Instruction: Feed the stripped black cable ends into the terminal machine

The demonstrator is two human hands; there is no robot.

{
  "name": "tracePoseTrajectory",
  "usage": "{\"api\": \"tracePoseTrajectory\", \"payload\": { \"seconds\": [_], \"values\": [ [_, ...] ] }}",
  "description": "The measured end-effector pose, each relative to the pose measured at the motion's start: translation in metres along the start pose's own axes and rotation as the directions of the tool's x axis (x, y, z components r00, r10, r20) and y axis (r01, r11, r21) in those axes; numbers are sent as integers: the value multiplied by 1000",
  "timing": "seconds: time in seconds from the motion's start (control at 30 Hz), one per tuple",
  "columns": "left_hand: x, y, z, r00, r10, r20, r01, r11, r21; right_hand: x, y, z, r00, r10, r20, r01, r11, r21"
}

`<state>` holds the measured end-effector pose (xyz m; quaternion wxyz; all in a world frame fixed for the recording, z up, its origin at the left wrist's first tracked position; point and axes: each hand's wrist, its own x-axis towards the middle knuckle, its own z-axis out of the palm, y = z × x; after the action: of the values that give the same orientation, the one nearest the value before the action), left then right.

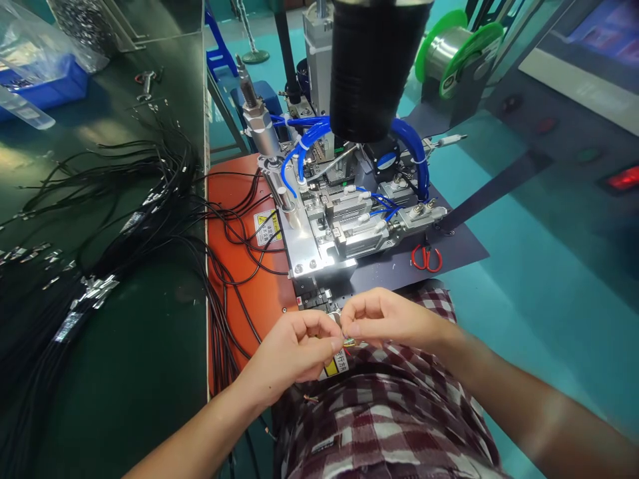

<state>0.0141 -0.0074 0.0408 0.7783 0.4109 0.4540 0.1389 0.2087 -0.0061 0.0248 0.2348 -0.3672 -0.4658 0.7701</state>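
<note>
Close to my lap, my left hand (297, 349) is closed in a pinch, thumb against forefinger. My right hand (392, 319) pinches right beside it, the fingertips of both hands nearly meeting. Thin coloured wires (349, 342), green, yellow and red, poke out between the fingertips, and the fingers hide most of them. Just beyond the hands is the metal fixture (309, 249) of a machine with blue air hoses (312, 133). A label with yellow and black print (335, 359) shows partly below the fingers.
Black cables (164, 179) lie bundled across the dark green table (150, 399) at left and trail over the orange board (239, 266). Red-handled cutters (426, 258) rest right of the machine. A black nozzle (382, 73) hangs overhead. A green-flanged solder spool (452, 56) stands behind.
</note>
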Motion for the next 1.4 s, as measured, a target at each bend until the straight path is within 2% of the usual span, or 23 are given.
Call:
{"api": "tracePoseTrajectory", "payload": {
  "seconds": [0.1,0.2,0.33,0.4,0.47,0.53,0.6,0.7,0.77,0.8,0.87,0.97,1.07,1.17,1.23,1.3,1.4],
  "values": [
    [1,-2,2,993,58,-99,-57,998,8,0,-1,2,995,-33,-91,29,998,-47],
    [1,-4,3,978,96,-187,-99,995,-10,2,5,8,964,-104,-246,86,993,-83],
    [3,-6,1,964,111,-240,-121,992,-27,7,19,22,900,-149,-411,97,985,-145],
    [3,-7,1,964,107,-242,-122,991,-45,8,24,29,852,-202,-484,110,971,-212],
    [4,-7,2,963,103,-250,-122,991,-62,8,26,35,798,-303,-521,140,934,-329],
    [4,-8,3,953,115,-280,-138,988,-63,8,26,39,764,-380,-522,155,893,-422],
    [4,-10,5,937,156,-313,-183,981,-58,8,25,40,780,-348,-520,167,916,-364],
    [4,-12,5,923,225,-313,-256,965,-63,11,23,40,872,-175,-458,173,984,-46],
    [3,-13,4,935,242,-260,-270,960,-76,12,23,39,904,-110,-413,160,983,88],
    [3,-13,3,944,240,-227,-264,961,-83,13,23,39,903,-102,-417,155,984,93],
    [3,-13,2,956,227,-184,-247,964,-96,12,23,39,876,-129,-464,145,989,-1],
    [4,-11,2,952,207,-224,-239,963,-125,9,24,41,836,-217,-503,117,968,-223],
    [6,-9,0,955,171,-241,-205,971,-126,10,26,39,857,-201,-475,110,971,-213],
    [4,-4,-3,958,194,-213,-191,981,35,13,27,34,886,-148,-440,106,987,-118],
    [2,-1,-7,939,267,-215,-211,945,251,14,27,29,885,-156,-440,107,985,-133],
    [0,0,-11,888,402,-222,-242,820,518,15,26,22,875,-177,-450,103,978,-183],
    [3,-5,-18,777,616,-129,-293,536,792,20,28,12,874,-191,-447,82,964,-253]
  ]
}}
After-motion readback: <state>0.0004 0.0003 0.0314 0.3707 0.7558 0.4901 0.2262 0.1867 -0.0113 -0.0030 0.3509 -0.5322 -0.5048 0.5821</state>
